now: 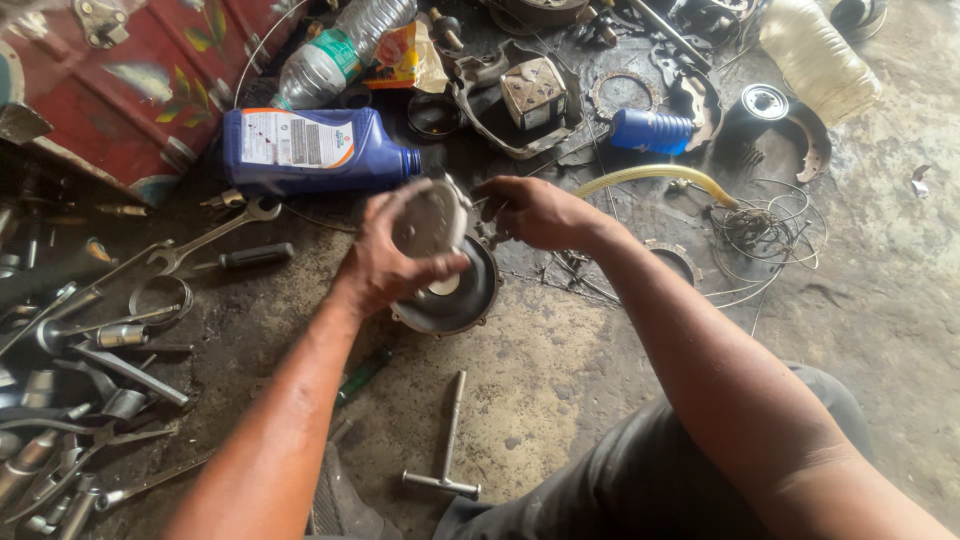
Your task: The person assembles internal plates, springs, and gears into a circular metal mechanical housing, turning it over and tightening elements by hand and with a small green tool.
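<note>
While left hand grips round grey metal cover, right hand pinches its edge; dark dished housing beneath.

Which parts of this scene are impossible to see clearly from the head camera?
- Round metal cover: motion-blurred, and partly hidden by the left hand.
- Right hand: fingertips hidden behind the cover's edge.
- Dark round housing: its inside mostly covered by the left hand and cover.
- Pile of tools: cut off by the left edge.

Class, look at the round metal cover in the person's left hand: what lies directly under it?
Under the round metal cover sits a dark round housing on the floor. The left hand and cover hide most of its inside.
</note>
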